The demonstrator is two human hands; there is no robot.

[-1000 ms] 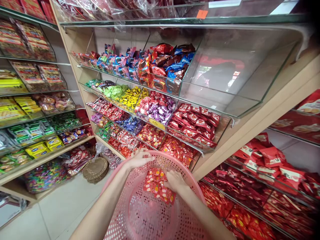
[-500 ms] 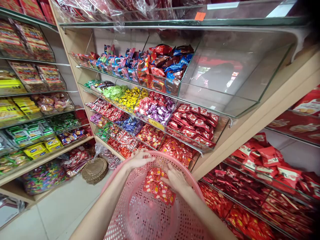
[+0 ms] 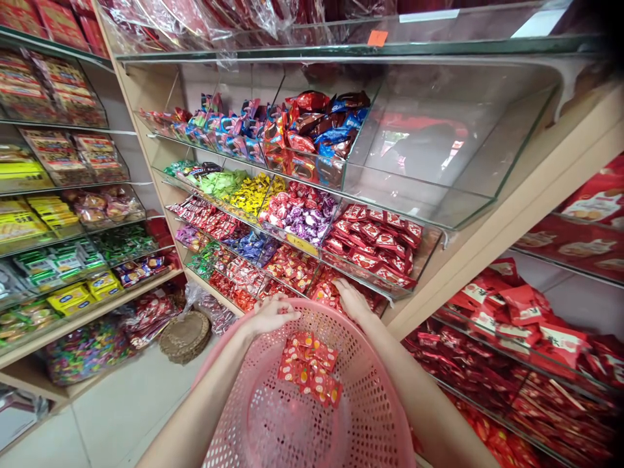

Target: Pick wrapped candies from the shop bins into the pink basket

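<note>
A pink perforated plastic basket (image 3: 312, 429) fills the lower middle of the view. Several small red candy packets (image 3: 308, 368) lie inside it near the far rim. My left hand (image 3: 270, 313) is closed over the far rim of the basket. My right hand (image 3: 351, 300) reaches past the rim into the glass bin of red candy packets (image 3: 336, 291) on the low shelf; its fingers lie on the packets, and whether they grip any is hidden.
Slanted glass shelves hold bins of wrapped sweets: blue and brown packs (image 3: 302, 130), green and yellow candy (image 3: 238, 185), purple candy (image 3: 302, 218), red packs (image 3: 377, 244). An unfilled glass bin (image 3: 439, 162) sits at upper right. More stocked shelves (image 3: 58, 260) stand left, with a woven tray (image 3: 185, 337) on the floor.
My right hand has left the packets in the basket and moved up and forward into the shelf bin of red candy. The left hand stays on the rim.
</note>
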